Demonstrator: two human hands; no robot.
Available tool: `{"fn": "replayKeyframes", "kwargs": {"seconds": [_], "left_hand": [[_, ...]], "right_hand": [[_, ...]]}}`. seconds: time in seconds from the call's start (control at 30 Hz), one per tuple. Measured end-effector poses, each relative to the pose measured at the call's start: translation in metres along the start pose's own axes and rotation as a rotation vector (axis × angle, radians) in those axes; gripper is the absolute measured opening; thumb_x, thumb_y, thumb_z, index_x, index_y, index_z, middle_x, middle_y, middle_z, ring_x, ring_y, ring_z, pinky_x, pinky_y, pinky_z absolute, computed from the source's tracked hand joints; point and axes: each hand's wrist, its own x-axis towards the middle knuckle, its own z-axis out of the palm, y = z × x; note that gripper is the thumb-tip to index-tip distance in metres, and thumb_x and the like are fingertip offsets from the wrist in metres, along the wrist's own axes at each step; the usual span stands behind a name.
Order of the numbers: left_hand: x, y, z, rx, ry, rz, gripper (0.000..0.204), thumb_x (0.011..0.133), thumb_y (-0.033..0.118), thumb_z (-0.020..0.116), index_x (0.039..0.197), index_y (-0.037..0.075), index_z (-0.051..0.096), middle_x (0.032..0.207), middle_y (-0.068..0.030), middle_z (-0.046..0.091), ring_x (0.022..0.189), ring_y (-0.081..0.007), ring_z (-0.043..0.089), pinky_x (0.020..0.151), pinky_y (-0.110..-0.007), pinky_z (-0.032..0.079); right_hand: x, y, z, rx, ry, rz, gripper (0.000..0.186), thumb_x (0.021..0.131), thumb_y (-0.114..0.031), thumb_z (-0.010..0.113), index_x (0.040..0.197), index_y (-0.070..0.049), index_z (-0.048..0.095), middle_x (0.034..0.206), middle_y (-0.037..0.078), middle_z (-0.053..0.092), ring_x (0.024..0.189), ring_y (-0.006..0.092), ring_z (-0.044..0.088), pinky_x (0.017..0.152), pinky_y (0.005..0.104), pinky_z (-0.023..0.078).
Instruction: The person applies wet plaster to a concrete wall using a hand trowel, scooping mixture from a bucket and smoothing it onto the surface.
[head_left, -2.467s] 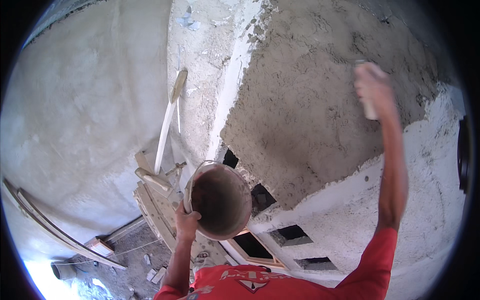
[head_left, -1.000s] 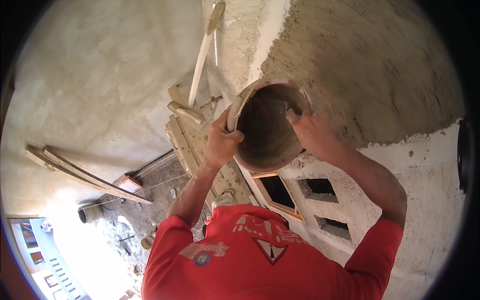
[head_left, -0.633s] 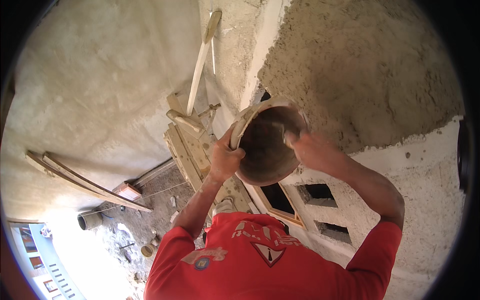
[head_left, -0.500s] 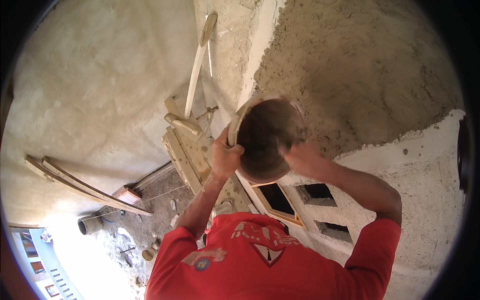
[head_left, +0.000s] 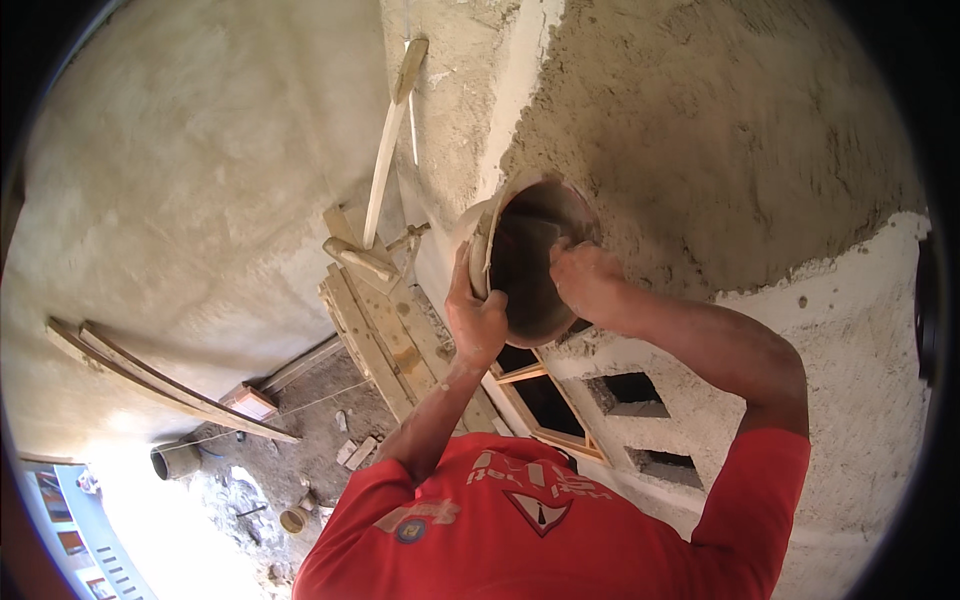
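A round bucket (head_left: pixel 484 248) with a dark inside is tipped so that its mouth faces me, close to the wall. My left hand (head_left: pixel 477 322) is closed on its left rim, thumb over the edge. At the bucket's mouth, my right hand (head_left: pixel 588 277) is closed in a fist around what looks like a trowel, its flat grey blade (head_left: pixel 540 230) partly visible inside. The handle is hidden by my fingers. How much the bucket contains is too dark to tell. Behind it, wet brown plaster (head_left: pixel 720 140) covers the upper right wall.
Scaffold planks (head_left: pixel 375 325) run below on the left, with a wooden float (head_left: pixel 360 258) on them. A long wooden strip (head_left: pixel 385 165) leans in the corner. Wall openings (head_left: pixel 628 393) and a wood-framed window (head_left: pixel 545 405) lie under the bucket. Far below are curved boards (head_left: pixel 170 385) and a pipe (head_left: pixel 178 460).
The bucket has turned slightly and its mouth looks narrower. My right hand has moved up and a little left at the mouth, its motion blur gone. My left hand keeps its grip.
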Motion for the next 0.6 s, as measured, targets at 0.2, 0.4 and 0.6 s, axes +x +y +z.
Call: {"fn": "replayKeyframes", "kwargs": {"seconds": [0.2,0.4,0.6], "left_hand": [[-0.001,0.01,0.0,0.008,-0.096,0.252,0.072,0.072,-0.008,0.053,0.143,-0.003,0.047,0.153,-0.0209,0.044,0.138,-0.0334,0.047,0.111,-0.035,0.038],[0.006,0.005,-0.01,-0.089,-0.213,0.207,0.074,0.071,-0.009,0.053,0.144,-0.002,0.047,0.155,-0.0173,0.043,0.14,-0.0275,0.046,0.111,-0.033,0.038],[0.018,0.003,-0.027,-0.148,-0.216,-0.014,0.077,0.071,-0.007,0.053,0.147,-0.003,0.043,0.144,-0.0164,0.053,0.136,-0.0212,0.047,0.113,-0.031,0.034]], "right_hand": [[0.009,0.056,-0.029,0.447,-0.434,0.015,0.026,0.083,-0.016,0.064,0.101,0.002,0.071,0.093,0.016,0.072,0.081,0.0283,0.072,0.067,0.0397,0.058],[-0.027,0.046,-0.039,0.882,-0.537,0.125,0.036,0.086,-0.025,0.065,0.114,-0.003,0.063,0.093,0.019,0.071,0.086,0.0354,0.07,0.073,0.0448,0.056],[-0.048,0.039,-0.044,0.627,-0.203,0.053,0.03,0.093,-0.016,0.056,0.117,0.002,0.059,0.078,0.022,0.068,0.075,0.0379,0.07,0.066,0.0495,0.055]]}}
